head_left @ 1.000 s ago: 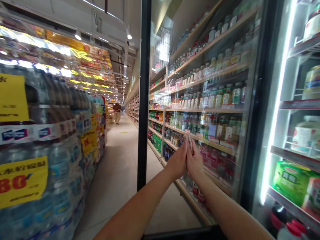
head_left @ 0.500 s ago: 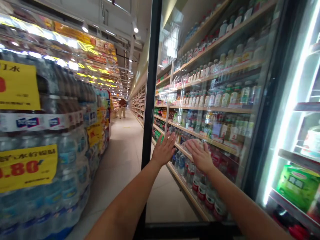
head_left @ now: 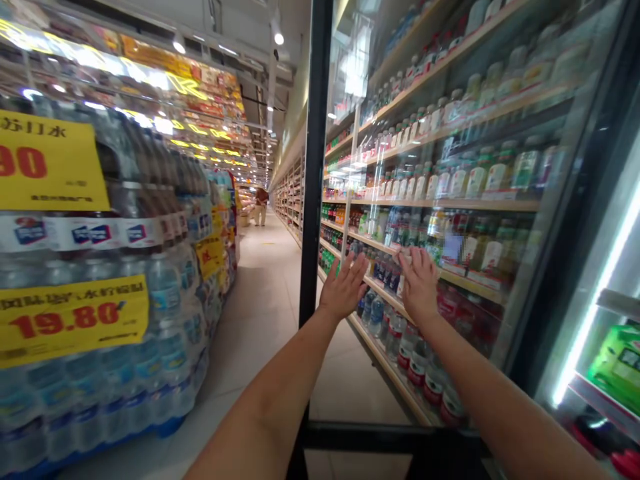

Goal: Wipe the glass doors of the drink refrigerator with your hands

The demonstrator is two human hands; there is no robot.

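In the head view a glass door (head_left: 315, 167) with a black frame stands directly in front of me. My left hand (head_left: 344, 287) is raised at its left part, fingers stretched out and a little apart, seemingly flat against the pane. To its right my right hand (head_left: 419, 283) is also up at the glass, with its fingers extended and slightly bent. Neither hand shows anything held. Whether each palm fully touches the pane cannot be told. Behind the glass, shelves (head_left: 480, 203) carry rows of bottled drinks (head_left: 475, 180).
Stacked packs of water bottles (head_left: 115, 363) with yellow price signs (head_left: 75, 320) stand on the left. A tiled aisle (head_left: 267, 267) runs ahead, with a person (head_left: 261, 205) far down it. At right, a lit cooler holds a green package (head_left: 620, 367).
The view has shifted left, so the door and bottle stacks sit farther right. My right hand has moved up on the glass, its fingers more upright. My left hand stays open at the pane.
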